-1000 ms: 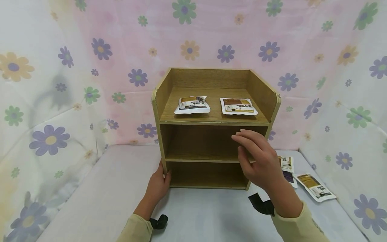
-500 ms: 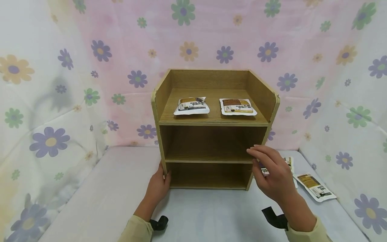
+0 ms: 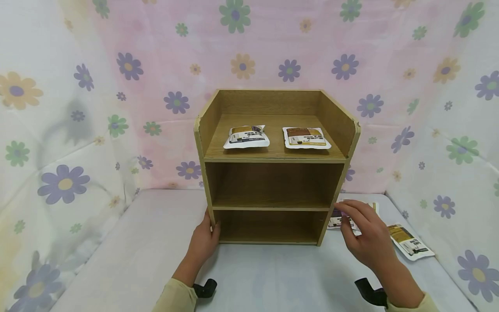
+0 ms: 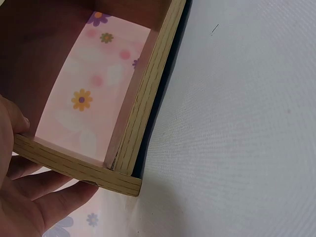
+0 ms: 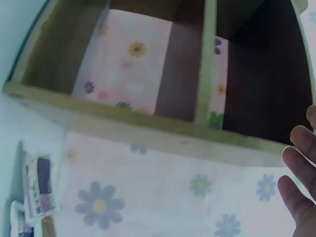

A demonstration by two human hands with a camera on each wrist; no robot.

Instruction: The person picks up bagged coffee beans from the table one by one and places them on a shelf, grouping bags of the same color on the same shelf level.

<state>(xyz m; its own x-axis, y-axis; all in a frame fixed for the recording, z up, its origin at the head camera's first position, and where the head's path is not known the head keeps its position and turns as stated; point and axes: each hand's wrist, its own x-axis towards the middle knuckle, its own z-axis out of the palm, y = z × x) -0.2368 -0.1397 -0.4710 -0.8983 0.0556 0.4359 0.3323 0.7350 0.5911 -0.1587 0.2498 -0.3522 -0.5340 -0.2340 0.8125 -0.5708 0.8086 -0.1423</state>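
A three-tier wooden shelf (image 3: 273,160) stands on the white table (image 3: 132,251). Two snack packets (image 3: 246,137) (image 3: 306,138) lie flat on its top tier; the two lower tiers look empty. My left hand (image 3: 202,238) holds the bottom of the shelf's left side panel (image 4: 74,165), thumb inside and fingers outside. My right hand (image 3: 360,234) hovers with relaxed fingers just right of the shelf, holding nothing. It is above a few loose packets (image 3: 336,220) on the table, which it partly hides. In the right wrist view those packets (image 5: 39,190) show at the lower left.
Another packet (image 3: 412,248) lies further right on the table. Flowered cloth (image 3: 78,130) walls the table at the back and on both sides. Black wrist straps (image 3: 205,287) sit near the front edge.
My right hand has come down from in front of the middle tier to the right, past the shelf's corner, over the loose packets. The left hand has stayed on the side panel.
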